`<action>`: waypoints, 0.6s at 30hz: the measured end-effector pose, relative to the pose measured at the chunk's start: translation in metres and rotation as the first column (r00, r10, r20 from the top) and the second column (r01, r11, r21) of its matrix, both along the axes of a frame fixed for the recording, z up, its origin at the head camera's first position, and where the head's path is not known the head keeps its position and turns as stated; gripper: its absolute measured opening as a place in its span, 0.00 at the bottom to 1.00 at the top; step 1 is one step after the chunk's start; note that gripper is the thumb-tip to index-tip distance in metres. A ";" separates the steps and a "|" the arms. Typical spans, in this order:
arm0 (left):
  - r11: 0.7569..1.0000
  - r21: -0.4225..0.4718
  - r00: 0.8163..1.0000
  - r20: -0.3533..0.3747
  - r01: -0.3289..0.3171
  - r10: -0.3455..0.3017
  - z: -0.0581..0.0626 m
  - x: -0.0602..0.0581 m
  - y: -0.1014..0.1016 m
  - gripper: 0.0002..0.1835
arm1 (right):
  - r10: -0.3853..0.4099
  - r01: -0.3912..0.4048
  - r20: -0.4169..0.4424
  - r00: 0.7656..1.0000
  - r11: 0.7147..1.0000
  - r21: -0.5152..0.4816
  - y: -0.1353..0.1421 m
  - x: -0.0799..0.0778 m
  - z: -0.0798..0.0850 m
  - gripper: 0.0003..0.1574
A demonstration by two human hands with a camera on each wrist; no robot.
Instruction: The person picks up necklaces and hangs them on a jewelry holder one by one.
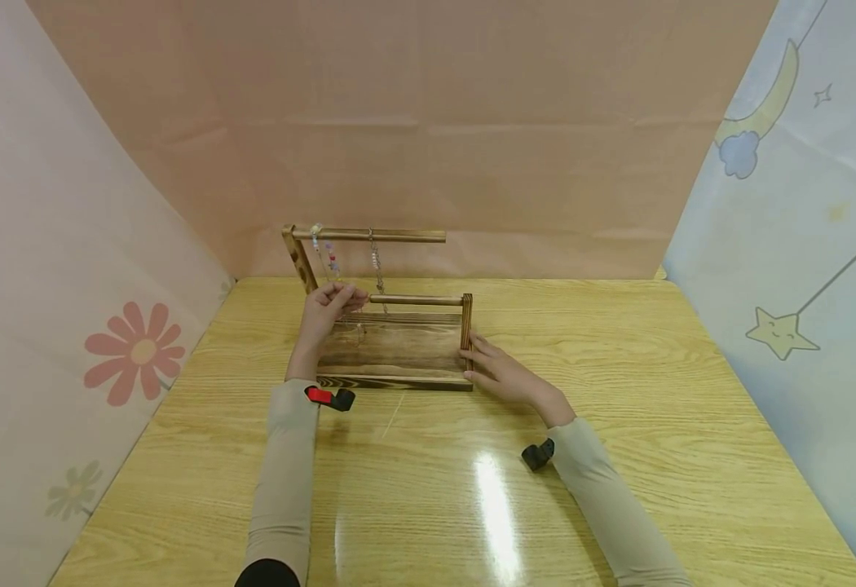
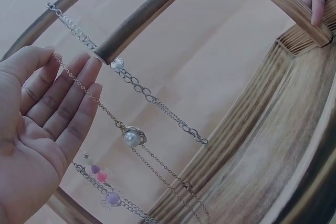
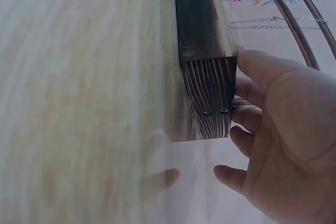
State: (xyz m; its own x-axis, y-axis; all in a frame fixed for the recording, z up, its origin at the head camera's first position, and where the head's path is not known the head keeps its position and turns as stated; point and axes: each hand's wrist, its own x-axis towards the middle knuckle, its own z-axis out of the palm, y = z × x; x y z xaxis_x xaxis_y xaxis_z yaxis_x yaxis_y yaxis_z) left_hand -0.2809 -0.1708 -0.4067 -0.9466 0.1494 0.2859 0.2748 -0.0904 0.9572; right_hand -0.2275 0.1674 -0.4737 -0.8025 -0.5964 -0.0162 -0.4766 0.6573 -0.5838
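A dark-grained wooden jewelry stand [image 1: 399,349] has a low bar [image 1: 421,300] and a higher bar [image 1: 406,236]. At the free left end of the low bar, my left hand [image 1: 325,314] pinches a thin gold chain bracelet between thumb and index finger. Its pearl pendant [image 2: 132,138] dangles below the fingers in the left wrist view; the other fingers are extended near the bar tip. My right hand [image 1: 505,377] holds the stand's right end, with fingers around the post [image 1: 467,322] and the base end [image 3: 207,98] beside the thumb.
On the higher bar hang a silver chain bracelet [image 1: 376,259] and beaded bracelets [image 1: 332,258] with coloured beads. The stand is on a wood-grain table [image 1: 619,367], with a peach backdrop [image 1: 472,163] behind it and printed cloths at both sides.
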 end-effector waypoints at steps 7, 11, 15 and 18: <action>1.000 0.021 1.000 -0.004 -0.003 0.003 0.005 -0.001 0.002 0.17 | 0.006 -0.006 0.002 1.000 1.000 -0.005 0.000 0.000 0.000 0.33; 1.000 0.020 0.999 -0.046 0.000 0.001 0.007 -0.003 0.002 0.17 | 0.005 -0.005 0.002 1.000 1.000 -0.007 0.000 0.000 0.000 0.34; 0.999 0.036 0.998 -0.058 0.010 -0.008 0.009 -0.006 0.002 0.14 | 0.005 -0.005 0.004 1.000 1.000 -0.008 0.000 -0.001 -0.001 0.34; 0.999 0.048 0.998 -0.053 0.016 -0.013 0.009 -0.009 0.001 0.12 | 0.005 -0.005 0.010 1.000 1.000 -0.007 0.000 -0.001 -0.002 0.34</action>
